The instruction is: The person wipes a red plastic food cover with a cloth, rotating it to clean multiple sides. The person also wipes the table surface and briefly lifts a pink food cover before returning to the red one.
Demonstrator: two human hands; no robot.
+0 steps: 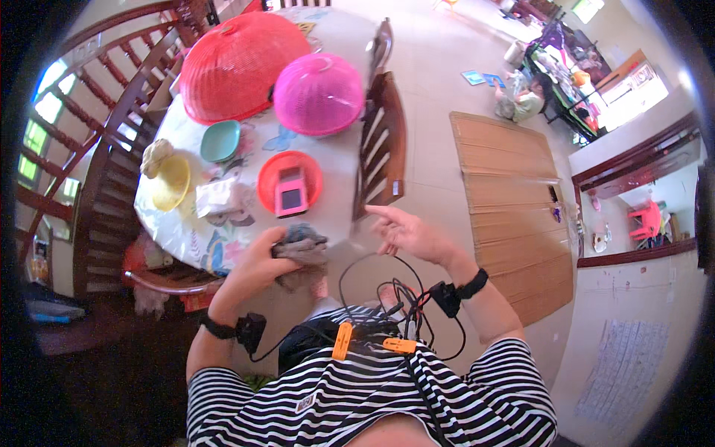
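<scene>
My left hand [261, 261] grips a crumpled grey cloth [304, 257] at the near edge of the table [199, 242]. To its right, my right hand [410, 235] hangs in the air beside a wooden chair [383, 164]; its index finger points out and nothing is in it. On the table, just beyond the cloth, a pink rectangular object with a dark panel [291, 191] lies in a round red-orange dish [314, 175]. A white soft packet [217, 199] lies left of that dish. Black wristbands with small boxes are on both wrists.
A large red mesh cover [238, 67] and a smaller pink one [319, 95] stand at the table's far side. Nearer are a teal dish [220, 141] and a yellow bowl [173, 185]. Cables [398, 290] loop before my body. Cardboard [514, 216] covers floor at right; a person [525, 103] sits beyond.
</scene>
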